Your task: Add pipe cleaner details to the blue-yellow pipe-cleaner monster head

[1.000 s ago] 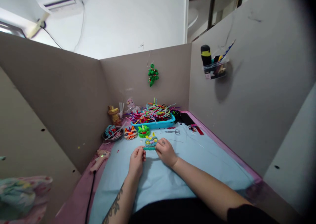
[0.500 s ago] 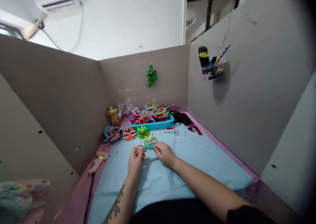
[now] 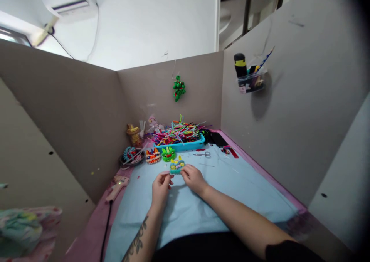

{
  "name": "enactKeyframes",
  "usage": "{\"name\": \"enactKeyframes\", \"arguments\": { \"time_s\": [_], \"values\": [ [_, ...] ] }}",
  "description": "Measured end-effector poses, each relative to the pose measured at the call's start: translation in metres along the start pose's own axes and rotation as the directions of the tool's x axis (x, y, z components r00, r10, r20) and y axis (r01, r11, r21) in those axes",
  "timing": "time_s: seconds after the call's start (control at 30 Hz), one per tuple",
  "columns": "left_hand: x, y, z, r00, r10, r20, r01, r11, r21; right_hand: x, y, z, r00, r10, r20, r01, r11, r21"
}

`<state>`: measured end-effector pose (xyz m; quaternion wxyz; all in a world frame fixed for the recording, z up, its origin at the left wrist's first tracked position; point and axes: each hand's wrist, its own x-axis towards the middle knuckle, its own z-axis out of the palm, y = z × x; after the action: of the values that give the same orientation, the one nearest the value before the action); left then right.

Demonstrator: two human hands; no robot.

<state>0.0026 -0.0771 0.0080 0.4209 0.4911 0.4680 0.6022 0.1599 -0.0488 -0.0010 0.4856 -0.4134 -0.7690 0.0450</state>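
A small light-blue pipe-cleaner animal head (image 3: 176, 168), with yellow ears and yellow-ringed eyes, is held just above the table cloth. My right hand (image 3: 193, 179) pinches its right edge between thumb and fingers. At its lower left edge, my left hand (image 3: 161, 184) has thumb and forefinger closed; a pale bit shows by the fingertips, too small to name. Behind it sit two similar heads, a green one (image 3: 168, 154) and an orange-and-white one (image 3: 153, 156).
A blue tray (image 3: 185, 145) heaped with coloured pipe cleaners stands at the back. Scissors (image 3: 207, 155) lie to its front right. At left are a dark bowl (image 3: 140, 160) and a pink glue gun (image 3: 116, 188) with a cord. Grey partitions (image 3: 170, 111) enclose the table.
The animal head is turned slightly more upright, and the left fingers have shifted a little at its lower left edge. The whole view has moved slightly; the right hand keeps its hold.
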Motion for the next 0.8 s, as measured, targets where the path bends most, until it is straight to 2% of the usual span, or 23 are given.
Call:
{"name": "enactKeyframes", "arguments": {
  "time_s": [0.17,0.53,0.8],
  "values": [
    [0.0013,-0.0022,-0.0010,1.000,-0.006,-0.009,0.006,1.000,-0.024,-0.0015,0.0021,0.0015,1.000,0.006,-0.028,-0.007,1.000,-0.023],
    [0.0026,-0.0048,0.0010,0.999,-0.031,0.027,0.031,0.999,0.006,-0.0032,0.0052,0.0034,1.000,0.024,0.011,-0.023,0.999,-0.049],
    [0.0004,0.0026,0.0022,1.000,-0.019,0.024,0.018,0.999,0.029,-0.0035,0.0023,0.0022,0.999,0.012,0.042,-0.007,0.994,-0.105]
  ]
}}
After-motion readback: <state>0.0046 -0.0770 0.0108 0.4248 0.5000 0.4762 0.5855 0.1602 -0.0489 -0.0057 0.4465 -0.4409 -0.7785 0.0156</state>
